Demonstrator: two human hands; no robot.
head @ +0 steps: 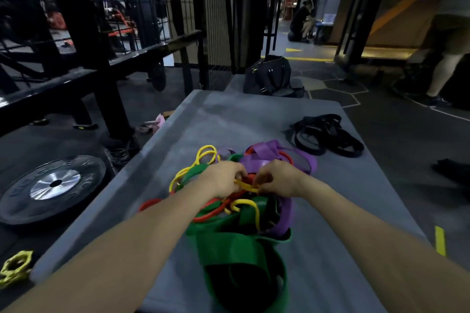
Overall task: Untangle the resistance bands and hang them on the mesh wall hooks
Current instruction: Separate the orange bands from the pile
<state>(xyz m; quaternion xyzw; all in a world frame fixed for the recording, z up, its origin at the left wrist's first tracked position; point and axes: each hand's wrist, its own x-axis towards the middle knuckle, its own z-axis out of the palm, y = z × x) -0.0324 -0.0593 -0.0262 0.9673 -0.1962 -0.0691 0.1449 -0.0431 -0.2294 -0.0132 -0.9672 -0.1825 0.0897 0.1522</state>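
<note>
Forearms filled the bottom of the view, reaching forward over a grey padded platform [343,185] toward a heap of coloured bands.

Far left, on the dark floor, lay a yellow collar [15,269] and a weight plate [54,183]; behind them stood black rack framing, with the mesh wall [213,7] farther back, well apart from the heap. No hooks could be made out on it.

The left hand [222,179] was curled into the tangle, its fingers pinching one end of a short stretch of the yellow band [245,186]. The right hand [276,178] pinched the other end, so the stretch ran roughly left to right between the two hands. Both hands were about equally near, directly above the knot. Freeing it would probably mean pulling that strand up and toward the person, since its other loops lay on the far left of the heap and below the hands.

The yellow band was thin and tube-like, threaded around a thin red band [211,213]. The green band [229,244] was wide and flat, spilling nearest the person; the purple band [269,152] was also flat and lay beyond the hands.

To the right, a bundle of black bands [328,134] lay apart on the platform. A dark bag [269,76] sat beyond its far edge.
</note>
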